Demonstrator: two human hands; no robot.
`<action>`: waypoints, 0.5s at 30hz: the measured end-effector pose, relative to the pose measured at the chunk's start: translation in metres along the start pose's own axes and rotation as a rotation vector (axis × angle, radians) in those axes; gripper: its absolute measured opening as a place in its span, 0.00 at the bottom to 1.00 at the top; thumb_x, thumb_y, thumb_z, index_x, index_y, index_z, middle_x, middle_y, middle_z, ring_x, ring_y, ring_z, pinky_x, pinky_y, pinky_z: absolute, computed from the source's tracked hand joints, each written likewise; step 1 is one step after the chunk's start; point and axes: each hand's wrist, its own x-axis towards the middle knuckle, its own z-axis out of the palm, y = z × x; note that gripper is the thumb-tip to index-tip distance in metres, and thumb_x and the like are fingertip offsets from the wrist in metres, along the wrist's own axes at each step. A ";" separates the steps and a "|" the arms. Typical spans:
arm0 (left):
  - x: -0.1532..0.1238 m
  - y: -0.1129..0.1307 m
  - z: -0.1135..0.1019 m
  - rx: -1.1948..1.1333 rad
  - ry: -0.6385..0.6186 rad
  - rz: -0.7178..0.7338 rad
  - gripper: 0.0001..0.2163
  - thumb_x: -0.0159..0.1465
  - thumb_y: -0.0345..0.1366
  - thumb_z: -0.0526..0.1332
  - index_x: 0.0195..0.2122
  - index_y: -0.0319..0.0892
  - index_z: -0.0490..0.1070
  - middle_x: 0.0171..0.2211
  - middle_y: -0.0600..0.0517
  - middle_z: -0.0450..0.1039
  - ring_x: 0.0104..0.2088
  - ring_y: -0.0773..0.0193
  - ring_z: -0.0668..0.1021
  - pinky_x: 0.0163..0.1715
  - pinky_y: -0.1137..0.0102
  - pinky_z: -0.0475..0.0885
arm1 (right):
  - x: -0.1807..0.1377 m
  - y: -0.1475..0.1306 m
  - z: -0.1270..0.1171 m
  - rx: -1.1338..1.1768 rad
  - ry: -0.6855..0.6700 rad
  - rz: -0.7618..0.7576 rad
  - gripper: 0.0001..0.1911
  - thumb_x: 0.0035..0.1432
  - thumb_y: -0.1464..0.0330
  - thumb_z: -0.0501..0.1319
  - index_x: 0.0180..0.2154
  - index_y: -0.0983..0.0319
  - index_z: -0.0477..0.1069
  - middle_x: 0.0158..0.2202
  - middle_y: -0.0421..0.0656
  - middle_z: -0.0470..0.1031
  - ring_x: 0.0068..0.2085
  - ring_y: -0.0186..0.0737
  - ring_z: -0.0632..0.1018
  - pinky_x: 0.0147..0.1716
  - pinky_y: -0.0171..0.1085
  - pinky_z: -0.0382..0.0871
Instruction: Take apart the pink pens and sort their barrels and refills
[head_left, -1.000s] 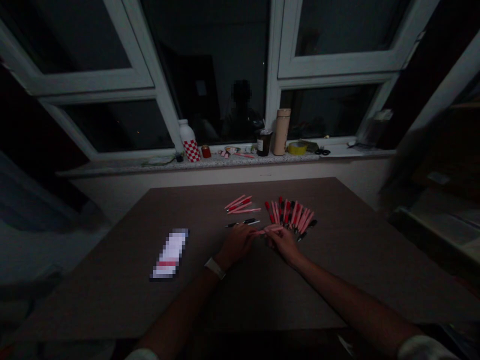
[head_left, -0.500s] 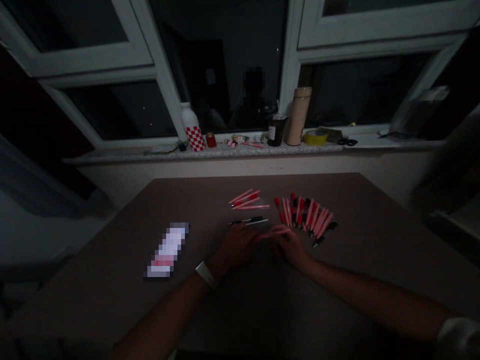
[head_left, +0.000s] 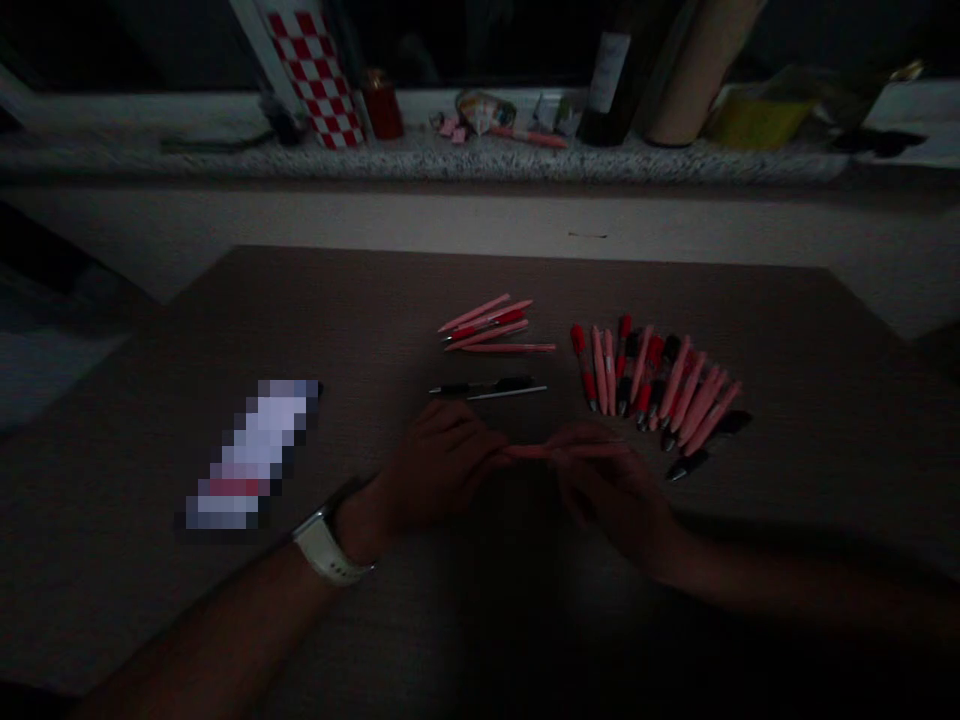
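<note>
Pink pen [head_left: 528, 452] is pinched by both the left hand [head_left: 435, 468] and right hand [head_left: 619, 495].

Count by head camera, clock centred between the hands. I log two hands, left hand [head_left: 442, 465] and right hand [head_left: 626, 500], with at least one pink pen [head_left: 529, 452] between them. 12 o'clock: one pile [head_left: 487, 335], five pens, four pink, one red. Nearer, between 11 and 12: one black pen [head_left: 484, 386], one thin rod [head_left: 517, 392]. 2 o'clock: one fan [head_left: 679, 385], at least ten pens; overlap stops my exact count. 9 o'clock: one phone [head_left: 251, 455]. Sill, 11 o'clock: one bottle [head_left: 319, 80], one jar [head_left: 383, 106]; 1 o'clock: one flask [head_left: 694, 80].
</note>
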 end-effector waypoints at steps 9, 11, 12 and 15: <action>-0.002 -0.003 0.001 -0.037 -0.022 0.027 0.10 0.70 0.41 0.56 0.44 0.43 0.74 0.32 0.50 0.76 0.36 0.61 0.74 0.37 0.66 0.68 | -0.006 -0.009 -0.005 -0.002 -0.079 0.015 0.04 0.62 0.65 0.63 0.37 0.58 0.74 0.21 0.33 0.66 0.15 0.25 0.67 0.12 0.26 0.58; -0.003 -0.004 0.001 -0.040 -0.012 0.019 0.10 0.70 0.38 0.54 0.42 0.42 0.74 0.31 0.50 0.76 0.35 0.60 0.74 0.38 0.65 0.68 | -0.007 -0.009 -0.005 0.013 -0.076 -0.003 0.04 0.63 0.66 0.63 0.38 0.59 0.74 0.21 0.32 0.67 0.16 0.25 0.67 0.12 0.26 0.60; -0.003 -0.005 0.001 -0.041 0.002 0.010 0.10 0.71 0.37 0.54 0.41 0.42 0.74 0.31 0.50 0.76 0.35 0.60 0.74 0.38 0.65 0.68 | -0.007 -0.009 -0.005 0.019 -0.067 -0.015 0.04 0.63 0.66 0.63 0.38 0.59 0.74 0.21 0.33 0.67 0.16 0.25 0.68 0.13 0.26 0.60; -0.004 -0.010 0.000 -0.056 0.040 -0.061 0.12 0.72 0.36 0.51 0.43 0.42 0.73 0.33 0.50 0.77 0.35 0.61 0.75 0.40 0.64 0.69 | -0.006 -0.007 -0.004 0.027 -0.028 -0.015 0.05 0.62 0.65 0.63 0.38 0.59 0.74 0.22 0.34 0.70 0.15 0.25 0.67 0.11 0.26 0.58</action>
